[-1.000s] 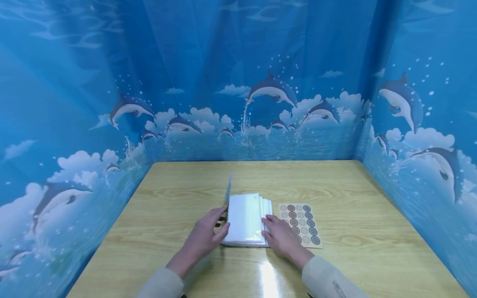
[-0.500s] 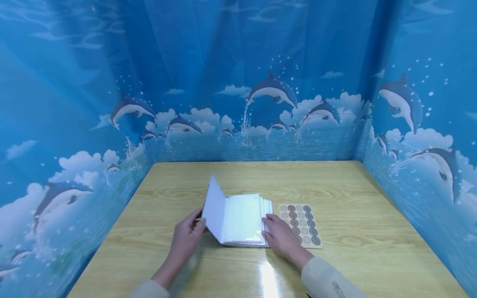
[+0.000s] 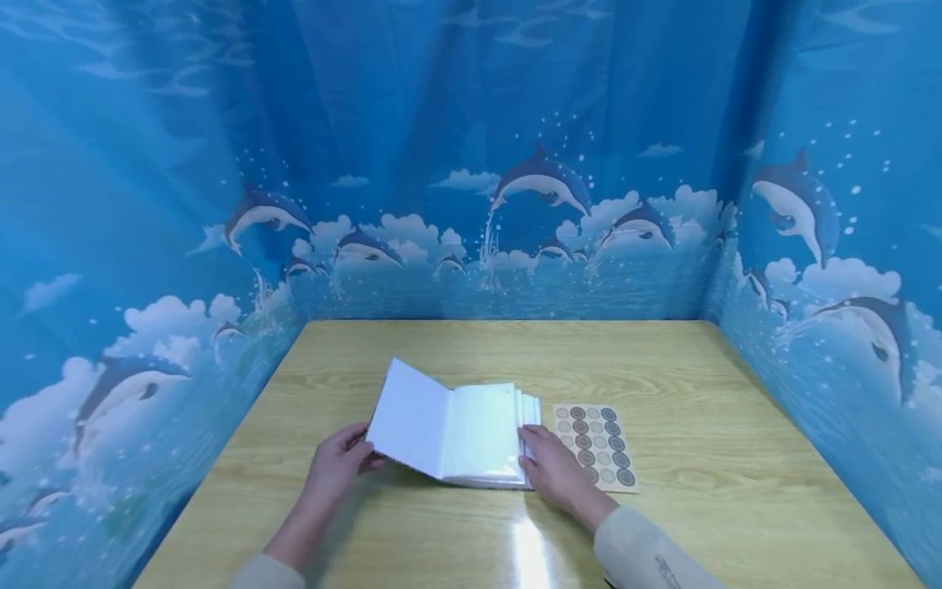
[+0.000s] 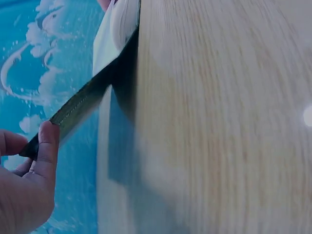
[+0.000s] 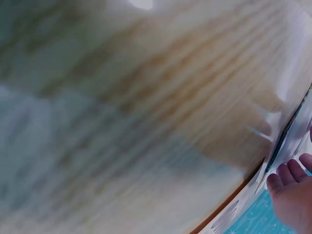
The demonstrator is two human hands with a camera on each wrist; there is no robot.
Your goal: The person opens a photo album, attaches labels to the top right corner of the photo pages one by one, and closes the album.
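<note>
A book with white pages (image 3: 482,429) lies open on the table, its front cover (image 3: 410,417) tilted up to the left. My left hand (image 3: 333,468) pinches the cover's outer edge between thumb and fingers; in the left wrist view the hand (image 4: 34,180) holds the dark cover (image 4: 83,105) at its end. On the book's right edge rests my right hand (image 3: 559,470), fingers over the stepped page edges. The right wrist view shows that hand (image 5: 295,195) against the book's side (image 5: 292,134).
A sheet of round brown and grey stickers (image 3: 599,442) lies just right of the book, partly behind the right hand. The wooden table (image 3: 736,442) is bordered by blue curtains (image 3: 412,123) printed with dolphins and clouds.
My left hand has moved left and swung the cover from nearly upright to a low leftward slant, showing its white inside. The right hand has stayed at the book's right edge.
</note>
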